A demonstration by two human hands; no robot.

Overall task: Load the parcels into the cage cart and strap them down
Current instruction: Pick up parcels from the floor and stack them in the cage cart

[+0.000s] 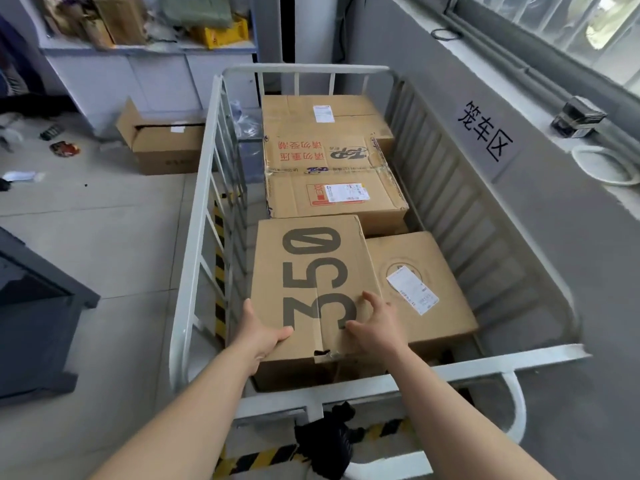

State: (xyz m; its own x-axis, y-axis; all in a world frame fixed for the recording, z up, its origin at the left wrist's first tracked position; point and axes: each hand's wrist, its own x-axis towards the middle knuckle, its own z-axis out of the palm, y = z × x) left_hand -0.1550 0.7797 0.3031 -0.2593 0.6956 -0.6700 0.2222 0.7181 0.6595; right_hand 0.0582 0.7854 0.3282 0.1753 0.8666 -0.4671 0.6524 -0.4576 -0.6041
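1. On the tiled floor left of the cart stands a dark grey cabinet (38,306). Farther back, an open carton (162,147) sits just outside the cart's far-left corner.
2. The cage cart (194,244) is white and barred. Its right side runs along a grey wall.
3. The left hand (259,332) grasps the near-left corner of the 350 box (311,271), with the thumb on top and the fingers down the left face.
4. The 350 box is in the cart's near-left corner, close to the left bars. Its near edge is torn at the tape seam.
5. The right hand (375,323) is released. Its spread fingers rest on the top of the 350 box near that box's right edge and clasp nothing.
6. A black bundle (329,441) hangs on the cart's near rail; what it is cannot be told.
7. Beyond the 350 box, a red-printed box (332,174) fills the middle of the cart. A far box (308,107) lies against the far rail.
8. A labelled box (426,265) with a white sticker is in the near-right corner, just beside the 350 box and lower than its top.
9. A wall sign (485,133) with black characters is on the grey wall. A white ring (606,166) lies on the sill above it.
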